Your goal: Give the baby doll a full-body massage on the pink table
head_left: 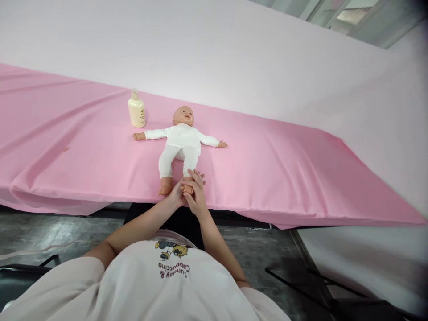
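Observation:
A baby doll [182, 137] in a white outfit lies on its back, its head away from me and its arms spread to both sides. Both of my hands are at its foot on the right of the view. My left hand [178, 193] cups that foot [187, 189] from the left and below, partly hidden by the foot and my other hand. My right hand [198, 192] is closed around the foot from the right, thumb near the toes and fingers over the ankle. The doll's other foot [166, 186] rests free beside my left hand.
A cream pump bottle [137, 111] stands upright left of the doll's head. Pink cloth [267, 174] covers the table, wrinkled at the left and along the front edge. A white wall [214, 53] rises behind it. A dark chair [20, 281] is at the lower left.

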`<state>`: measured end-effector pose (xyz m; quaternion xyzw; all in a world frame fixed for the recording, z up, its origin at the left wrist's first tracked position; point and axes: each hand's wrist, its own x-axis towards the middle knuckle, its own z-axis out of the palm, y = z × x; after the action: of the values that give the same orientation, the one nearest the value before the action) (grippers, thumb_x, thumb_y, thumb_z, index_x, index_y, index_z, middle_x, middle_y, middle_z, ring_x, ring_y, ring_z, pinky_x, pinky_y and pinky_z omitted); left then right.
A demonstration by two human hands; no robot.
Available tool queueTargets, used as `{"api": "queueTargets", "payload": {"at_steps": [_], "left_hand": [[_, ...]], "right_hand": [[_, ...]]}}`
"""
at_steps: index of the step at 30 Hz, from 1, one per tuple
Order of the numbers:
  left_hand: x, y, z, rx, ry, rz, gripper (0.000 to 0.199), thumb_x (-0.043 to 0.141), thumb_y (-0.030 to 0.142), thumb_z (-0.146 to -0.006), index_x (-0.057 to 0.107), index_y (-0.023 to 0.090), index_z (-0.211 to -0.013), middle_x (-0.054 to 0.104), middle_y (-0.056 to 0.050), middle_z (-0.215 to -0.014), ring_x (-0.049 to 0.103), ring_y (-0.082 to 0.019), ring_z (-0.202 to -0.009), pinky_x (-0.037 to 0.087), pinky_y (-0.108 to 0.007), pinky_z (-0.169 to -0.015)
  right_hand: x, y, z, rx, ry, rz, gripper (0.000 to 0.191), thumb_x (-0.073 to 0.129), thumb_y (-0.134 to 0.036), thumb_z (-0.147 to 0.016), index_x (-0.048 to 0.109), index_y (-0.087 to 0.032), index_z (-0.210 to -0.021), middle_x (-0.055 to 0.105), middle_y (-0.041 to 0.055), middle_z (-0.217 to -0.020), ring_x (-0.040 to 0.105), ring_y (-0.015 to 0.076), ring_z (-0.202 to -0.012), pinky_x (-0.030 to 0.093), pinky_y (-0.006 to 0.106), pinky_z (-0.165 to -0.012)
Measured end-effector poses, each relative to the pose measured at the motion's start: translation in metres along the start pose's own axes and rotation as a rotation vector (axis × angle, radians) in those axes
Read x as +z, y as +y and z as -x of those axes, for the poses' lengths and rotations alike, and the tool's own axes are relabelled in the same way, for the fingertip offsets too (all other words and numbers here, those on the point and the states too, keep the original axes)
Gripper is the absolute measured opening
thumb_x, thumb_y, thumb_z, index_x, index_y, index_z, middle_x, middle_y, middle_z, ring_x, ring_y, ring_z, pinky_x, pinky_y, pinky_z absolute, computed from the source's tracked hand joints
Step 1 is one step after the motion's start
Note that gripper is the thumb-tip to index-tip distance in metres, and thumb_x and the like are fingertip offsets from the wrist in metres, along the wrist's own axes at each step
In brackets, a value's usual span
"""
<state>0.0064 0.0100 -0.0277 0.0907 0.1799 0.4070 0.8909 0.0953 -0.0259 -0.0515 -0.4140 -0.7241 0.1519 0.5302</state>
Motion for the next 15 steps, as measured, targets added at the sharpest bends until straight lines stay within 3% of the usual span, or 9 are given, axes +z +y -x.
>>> {"api": "queueTargets", "payload": {"at_steps": [3, 5, 8, 11, 15], "left_hand": [[-0.0010, 0.0003, 0.0000, -0.025, -0.024, 0.052, 0.036, 0.040, 0.022, -0.093, 0.065, 0.016, -0.119, 0.074, -0.011, -0.102, 0.072, -0.021, -0.097, 0.056, -0.038, -0.099], [-0.0019, 0.0009, 0.0007, -0.024, -0.026, 0.075, 0.037, 0.042, 0.023, -0.093, 0.065, 0.017, -0.121, 0.074, -0.012, -0.107, 0.072, -0.022, -0.103, 0.055, -0.039, -0.101], [-0.0010, 0.0021, 0.0031, -0.043, -0.010, 0.101, 0.038, 0.048, 0.039, -0.096, 0.064, 0.020, -0.125, 0.073, -0.011, -0.112, 0.069, -0.022, -0.114, 0.054, -0.039, -0.103], [0.0024, 0.0027, 0.0066, -0.035, -0.025, 0.119, 0.051, 0.046, 0.058, -0.098, 0.065, 0.018, -0.124, 0.072, -0.011, -0.110, 0.066, -0.024, -0.118, 0.053, -0.038, -0.105], [0.0062, 0.0023, 0.0092, -0.024, -0.049, 0.118, 0.056, 0.041, 0.060, -0.102, 0.068, 0.014, -0.119, 0.072, -0.013, -0.106, 0.066, -0.025, -0.115, 0.051, -0.039, -0.106]], "right_hand": [[0.0003, -0.0018, -0.0006, -0.002, 0.016, -0.045, 0.060, 0.024, -0.053, -0.105, 0.074, -0.020, -0.111, 0.051, 0.0114, -0.154, 0.032, 0.0313, -0.155, 0.027, 0.058, -0.127], [0.0003, -0.0017, -0.0009, 0.010, 0.011, -0.040, 0.060, 0.023, -0.053, -0.105, 0.073, -0.020, -0.115, 0.050, 0.0120, -0.154, 0.032, 0.0310, -0.155, 0.028, 0.058, -0.127], [0.0010, 0.0000, 0.0001, 0.040, -0.031, 0.018, 0.048, 0.042, -0.049, -0.101, 0.063, -0.022, -0.133, 0.043, 0.0120, -0.160, 0.027, 0.0310, -0.157, 0.026, 0.059, -0.128], [0.0021, 0.0014, 0.0015, 0.070, -0.066, 0.089, 0.060, 0.064, -0.042, -0.090, 0.051, -0.024, -0.145, 0.034, 0.0115, -0.165, 0.020, 0.0334, -0.159, 0.023, 0.063, -0.127], [0.0034, 0.0007, 0.0023, 0.075, -0.061, 0.144, 0.071, 0.076, -0.034, -0.080, 0.050, -0.025, -0.145, 0.034, 0.0126, -0.165, 0.019, 0.0355, -0.160, 0.022, 0.067, -0.126]]}}
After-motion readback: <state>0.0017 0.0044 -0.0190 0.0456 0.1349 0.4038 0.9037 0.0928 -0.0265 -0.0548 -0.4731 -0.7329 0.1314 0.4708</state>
